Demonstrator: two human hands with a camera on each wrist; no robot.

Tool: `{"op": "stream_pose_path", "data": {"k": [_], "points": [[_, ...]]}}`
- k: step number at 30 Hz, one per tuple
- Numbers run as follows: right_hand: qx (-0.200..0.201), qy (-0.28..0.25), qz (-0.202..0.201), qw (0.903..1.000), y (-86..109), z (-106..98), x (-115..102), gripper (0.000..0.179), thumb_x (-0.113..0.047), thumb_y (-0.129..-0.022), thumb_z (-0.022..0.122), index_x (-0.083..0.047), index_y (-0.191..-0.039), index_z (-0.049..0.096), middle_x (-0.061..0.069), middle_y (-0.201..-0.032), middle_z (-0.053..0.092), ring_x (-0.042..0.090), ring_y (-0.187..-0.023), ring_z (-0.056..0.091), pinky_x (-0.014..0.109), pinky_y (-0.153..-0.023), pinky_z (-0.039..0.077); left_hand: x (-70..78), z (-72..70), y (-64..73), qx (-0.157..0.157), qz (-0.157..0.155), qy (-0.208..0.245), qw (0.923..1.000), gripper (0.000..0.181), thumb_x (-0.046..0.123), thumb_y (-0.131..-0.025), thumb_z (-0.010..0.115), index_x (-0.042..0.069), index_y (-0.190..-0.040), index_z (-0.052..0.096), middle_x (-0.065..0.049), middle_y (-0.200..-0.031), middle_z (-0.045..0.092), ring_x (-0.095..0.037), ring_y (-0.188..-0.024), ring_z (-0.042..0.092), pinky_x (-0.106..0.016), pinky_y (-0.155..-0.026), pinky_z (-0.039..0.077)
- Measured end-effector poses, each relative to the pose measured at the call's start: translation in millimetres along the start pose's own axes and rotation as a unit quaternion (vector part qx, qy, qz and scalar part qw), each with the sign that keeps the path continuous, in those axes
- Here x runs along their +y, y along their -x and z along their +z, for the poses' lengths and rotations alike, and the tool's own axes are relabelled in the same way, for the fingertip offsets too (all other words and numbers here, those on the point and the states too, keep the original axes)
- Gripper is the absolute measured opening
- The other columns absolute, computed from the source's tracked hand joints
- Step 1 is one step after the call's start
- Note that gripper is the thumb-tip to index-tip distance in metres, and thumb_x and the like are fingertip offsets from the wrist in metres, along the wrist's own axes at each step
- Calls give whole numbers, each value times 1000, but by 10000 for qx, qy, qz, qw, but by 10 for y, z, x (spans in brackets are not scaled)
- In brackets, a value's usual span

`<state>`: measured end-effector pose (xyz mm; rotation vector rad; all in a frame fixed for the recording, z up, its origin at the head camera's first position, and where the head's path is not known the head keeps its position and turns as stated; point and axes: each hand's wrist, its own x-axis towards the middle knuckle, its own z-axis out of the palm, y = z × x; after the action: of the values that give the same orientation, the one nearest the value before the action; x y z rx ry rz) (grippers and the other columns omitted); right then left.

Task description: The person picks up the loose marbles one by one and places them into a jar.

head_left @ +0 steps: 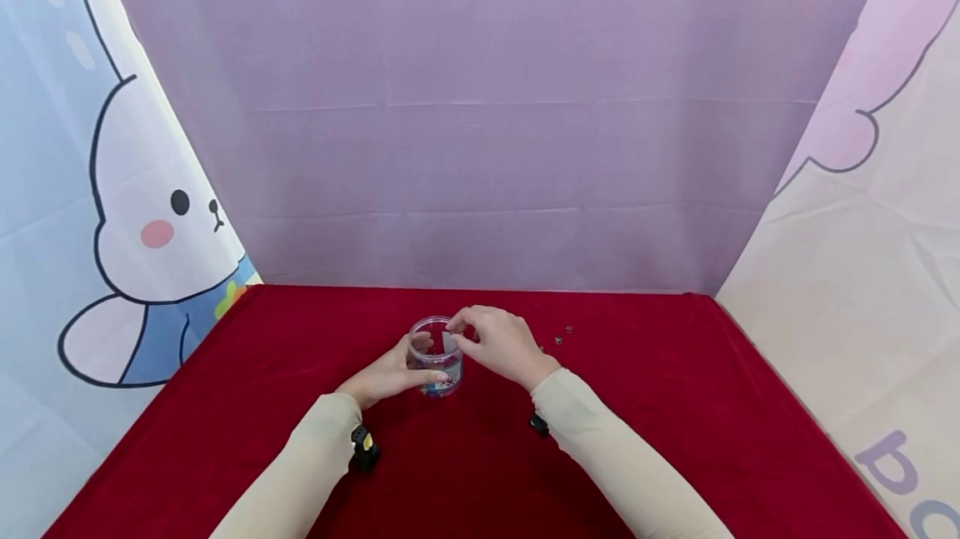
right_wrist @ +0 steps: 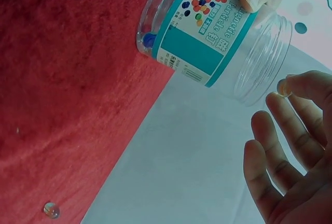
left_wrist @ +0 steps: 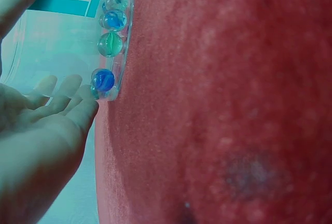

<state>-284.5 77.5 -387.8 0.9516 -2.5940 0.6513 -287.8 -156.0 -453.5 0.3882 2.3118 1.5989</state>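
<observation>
A clear plastic jar [right_wrist: 220, 42] with a teal and white label stands on the red cloth, its mouth uncovered. My left hand [head_left: 388, 374] grips it from the left side, thumb across the front and fingers behind. Blue and green glass marbles [left_wrist: 110, 44] lie at the jar's bottom. Beside the rim, my right hand [head_left: 501, 341] pinches a yellowish glass marble [right_wrist: 282, 88] between thumb and forefinger, while the other fingers stay loosely bent. In the head view the right fingers hide that marble.
Loose marbles [head_left: 558, 340] lie on the red cloth [head_left: 637, 406] to the right of my right hand. A purple curtain [head_left: 480, 122] stands behind the table. Printed cloths hang at both sides, one with a white cartoon animal [head_left: 150, 214].
</observation>
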Motion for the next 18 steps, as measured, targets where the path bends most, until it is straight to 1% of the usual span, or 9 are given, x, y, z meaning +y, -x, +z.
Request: {"op": "stream_pose_path", "data": {"k": [7,15,18], "points": [[-40,83,-50,9999,-11,11,-15,19,-29,-94,73,-20,-111,72,-8,-104,70,9,-89,65,20,-66,53,5,-1,-3,7,22,-73,10000,92,36,-86,80,7,-154,25,-11,-150,40,-30,-127,45,-55,-105,41],[-3,59,-93,9999,3,4,-1,19,-31,-95,72,-19,-110,72,-6,-103,70,14,-86,66,20,-61,51,4,1,1,0,-7,-123,9999,91,37,-87,80,9,-154,26,-11,-148,41,-30,-127,45,-55,-105,41],[39,79,-104,9999,12,3,20,19,-31,-95,72,-20,-110,72,-8,-103,69,13,-84,66,19,-61,50,2,-1,1,-14,-20,-106,9999,91,37,-87,80,9,-154,25,-12,-149,41,-30,-128,45,-56,-105,41]]}}
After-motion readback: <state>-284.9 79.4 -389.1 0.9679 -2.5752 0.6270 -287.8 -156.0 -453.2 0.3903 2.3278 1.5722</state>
